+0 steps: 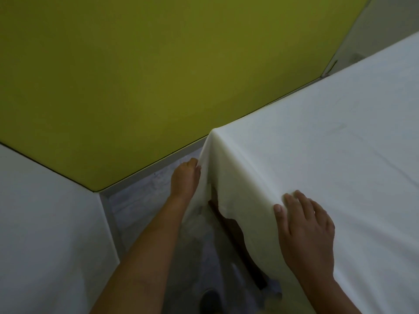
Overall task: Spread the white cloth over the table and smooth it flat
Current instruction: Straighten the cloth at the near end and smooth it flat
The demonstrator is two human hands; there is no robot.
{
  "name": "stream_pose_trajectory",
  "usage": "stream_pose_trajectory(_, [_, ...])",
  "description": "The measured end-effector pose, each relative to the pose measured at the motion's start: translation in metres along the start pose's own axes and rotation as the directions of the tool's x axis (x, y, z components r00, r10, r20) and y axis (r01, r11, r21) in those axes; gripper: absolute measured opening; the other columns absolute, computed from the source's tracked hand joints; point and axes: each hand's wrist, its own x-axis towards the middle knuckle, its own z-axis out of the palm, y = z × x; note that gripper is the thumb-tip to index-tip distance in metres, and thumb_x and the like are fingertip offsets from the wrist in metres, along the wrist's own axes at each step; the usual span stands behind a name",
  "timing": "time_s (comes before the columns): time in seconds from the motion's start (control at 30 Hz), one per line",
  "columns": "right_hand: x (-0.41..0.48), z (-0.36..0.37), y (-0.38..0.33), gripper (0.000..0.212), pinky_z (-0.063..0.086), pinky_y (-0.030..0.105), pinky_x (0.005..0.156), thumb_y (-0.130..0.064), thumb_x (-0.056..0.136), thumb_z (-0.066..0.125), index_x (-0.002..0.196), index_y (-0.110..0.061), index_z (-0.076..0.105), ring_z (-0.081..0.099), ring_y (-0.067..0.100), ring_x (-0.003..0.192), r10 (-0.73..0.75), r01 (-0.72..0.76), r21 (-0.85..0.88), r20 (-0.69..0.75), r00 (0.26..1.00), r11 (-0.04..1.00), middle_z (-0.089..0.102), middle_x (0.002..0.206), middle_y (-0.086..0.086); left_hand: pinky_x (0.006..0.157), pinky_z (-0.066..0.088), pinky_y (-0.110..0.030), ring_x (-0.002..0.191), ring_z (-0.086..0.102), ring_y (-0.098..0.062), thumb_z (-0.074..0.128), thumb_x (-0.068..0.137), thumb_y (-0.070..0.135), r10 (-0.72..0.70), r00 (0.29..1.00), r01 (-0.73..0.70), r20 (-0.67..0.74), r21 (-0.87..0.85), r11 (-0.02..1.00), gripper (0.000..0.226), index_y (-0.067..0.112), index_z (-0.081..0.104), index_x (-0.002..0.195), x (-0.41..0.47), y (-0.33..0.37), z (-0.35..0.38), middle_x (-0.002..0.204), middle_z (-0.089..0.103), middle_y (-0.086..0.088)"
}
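Overhead, the white cloth [328, 143] covers the worktop, draping over its near corner beside a yellow-green wall [136, 64]. Left hand [184, 179] fingers pinch the hanging edge; right hand [306, 232] lies flat, fingers released, on the cloth.

- The room was dim and the light flat, with no glare.
- The cloth [317, 155] looked grey-white; shade gathered beneath its hanging corner.
- Straight wall [136, 64] edges bowed toward the corners.
- Focus was soft, and fingertips [294, 196] blurred.
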Motion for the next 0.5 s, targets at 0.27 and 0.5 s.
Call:
stream_pose_trajectory(0.27, [-0.002,-0.003,0.001,0.04,0.031,0.042,0.105,-0.041,0.098,0.032,0.119,-0.02,0.058,0.043,0.024,0.126,-0.106,0.12,0.105,-0.13,0.986,0.987,0.054,0.135,0.002,0.079,0.047,-0.034,0.101,0.062,-0.029,0.039,0.098,0.019,-0.309,0.842,0.167,0.442,0.331,0.929,0.029,0.009,0.065,0.107,-0.067,-0.021,0.02,0.112,0.066,-0.012])
stream_pose_trajectory(0.5, [-0.038,-0.019,0.021,0.021,0.038,0.024,0.096,-0.018,0.096,0.049,0.109,-0.019,0.065,0.049,0.008,0.115,-0.006,0.08,0.575,-0.129,0.992,0.814,0.059,0.12,-0.008,0.083,0.046,-0.03,0.104,0.063,-0.028,0.056,0.093,0.029,0.112,0.82,-0.079,0.562,-0.082,0.993,0.03,0.015,0.065,0.119,-0.161,0.055,0.002,0.114,0.068,-0.011])
